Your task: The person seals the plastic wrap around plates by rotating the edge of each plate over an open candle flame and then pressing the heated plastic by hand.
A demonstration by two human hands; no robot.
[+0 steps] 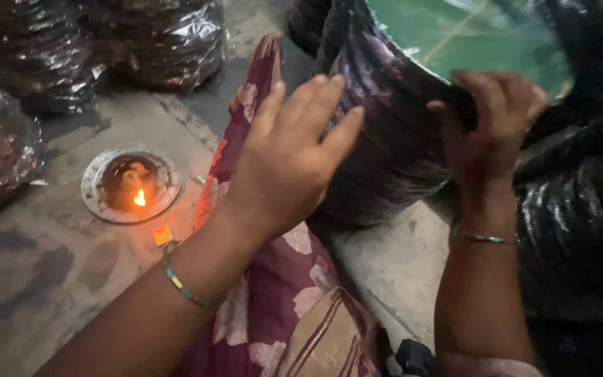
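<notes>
The left hand (291, 157) lies flat against the side of the stack (385, 139), a tall pile of dark discs wrapped in clear film that fills the upper middle of the frame. Its fingers are straight and slightly apart, pressing rather than gripping. The right hand (490, 129) sits at the stack's top edge, upper right, with its fingers curled together over the rim, clamped on the film where it meets the green top (455, 31).

The main hazard is the flame (139, 199), burning in a small metal dish (95, 192) on the floor at middle left. It stands near the maroon flowered cloth (294, 279) that runs down the centre of the frame, and not far from the stack's film. If the stack tips or slides leftward, or the cloth is dragged that way, either could catch or melt. More wrapped bundles (155, 38) sit in the upper left, also close to the dish.

The grip itself looks weak: the left hand only steadies, so the right hand's hold on slick film carries the load. A slip there could tear the film or let the discs shift sideways. The left forearm also passes close above the dish when it moves.
</notes>
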